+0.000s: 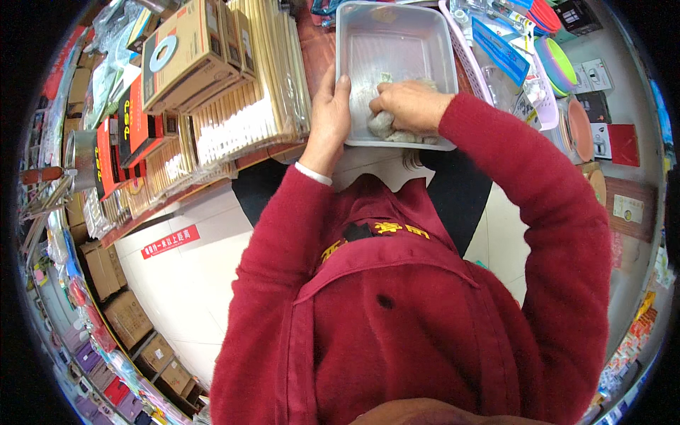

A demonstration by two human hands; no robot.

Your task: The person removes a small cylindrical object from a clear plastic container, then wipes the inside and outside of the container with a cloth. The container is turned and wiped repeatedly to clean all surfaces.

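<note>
In front of me is a translucent plastic box (396, 10), standing at the table's edge. My left hand (333, 109) grips its left wall, thumb on the rim side. My right hand (406, 103) is inside the box, fingers curled down on a greyish, crumpled, soft-looking piece (381, 125), perhaps cloth or wet fibre. More of the same grey material lies along the near wall of the box, partly under my right hand. A small pale green scrap (385, 78) is beside my fingertips. The fingertips themselves are partly hidden.
Left of the box lie plastic-wrapped packs of light wooden sticks (287, 69), with cardboard boxes (186, 58) and red-black boxes (139, 122) on them. A pink plastic basket (550, 114) of packaged goods stands close on the right, beside stacked coloured bowls (558, 58). Shelves line both sides.
</note>
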